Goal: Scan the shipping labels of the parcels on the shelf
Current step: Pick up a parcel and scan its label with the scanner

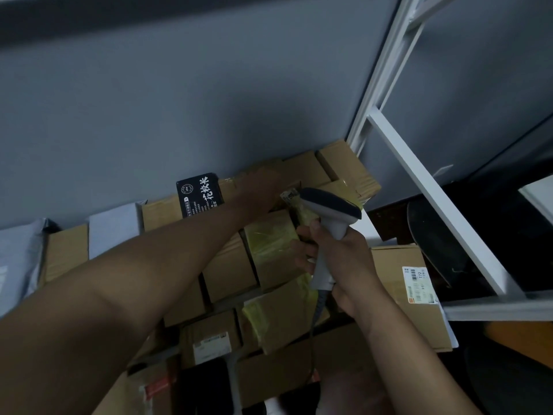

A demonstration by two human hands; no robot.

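My right hand (335,256) grips the handle of a grey and dark barcode scanner (332,208), whose head points up toward the top row of parcels. My left hand (260,193) reaches over that row and rests on a cardboard parcel (287,175); its fingers are hidden behind the box edge. A small shipping label (289,195) shows just left of the scanner head. Below it sits a box wrapped in yellow tape (272,244). Cardboard parcels fill the shelf rows underneath.
A black box with white characters (200,194) stands left of my left hand. Grey mailer bags (113,232) lie at the left. A labelled carton (413,292) sits at the right beside the white shelf frame (434,187). The grey wall is behind.
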